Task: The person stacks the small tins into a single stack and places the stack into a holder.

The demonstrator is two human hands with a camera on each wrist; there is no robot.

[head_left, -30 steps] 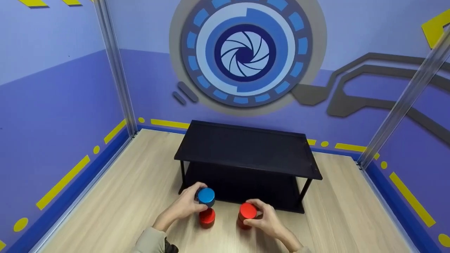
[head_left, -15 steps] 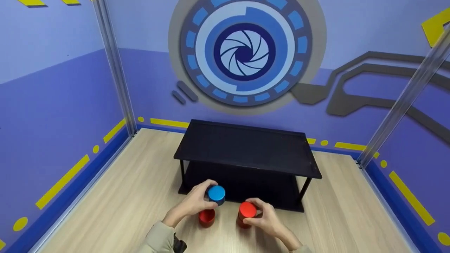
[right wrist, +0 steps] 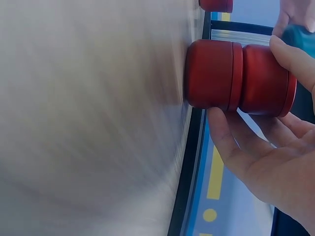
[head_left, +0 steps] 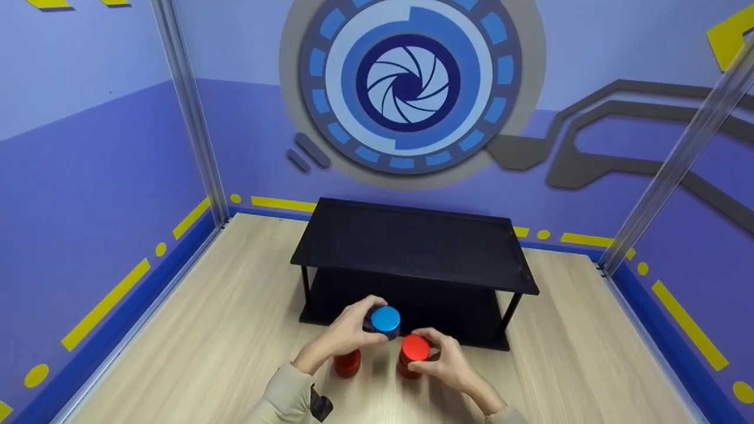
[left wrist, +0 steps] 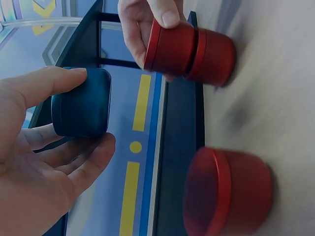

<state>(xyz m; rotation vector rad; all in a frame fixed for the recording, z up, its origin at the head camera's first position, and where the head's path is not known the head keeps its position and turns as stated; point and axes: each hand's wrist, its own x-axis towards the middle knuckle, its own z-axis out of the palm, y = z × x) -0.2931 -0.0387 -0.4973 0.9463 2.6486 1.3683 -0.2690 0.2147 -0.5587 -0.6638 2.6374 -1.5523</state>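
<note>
Between the thumb and fingers of my left hand [head_left: 350, 333] is a small round blue tin [head_left: 386, 319], raised off the table in front of the black rack. My right hand [head_left: 447, 366] grips the upper red tin [head_left: 416, 348], which sits on a lower red tin [right wrist: 210, 73]. In the right wrist view these two stand end to end, the lower one on the table. A third red tin [left wrist: 246, 191] stands alone on the table below my left hand, partly covered by it in the head view. The blue tin is left of the red stack and higher.
A black two-level rack [head_left: 412, 247] stands just beyond the hands, its lower shelf [head_left: 447, 312] close behind the tins. Purple-blue panels [head_left: 112, 176] with metal corner posts [head_left: 191, 112] enclose the wooden table [head_left: 194, 330].
My left hand has carried the blue tin rightward, from above the lone red tin toward the red stack. My right hand stays on the upper red tin, nearly still.
</note>
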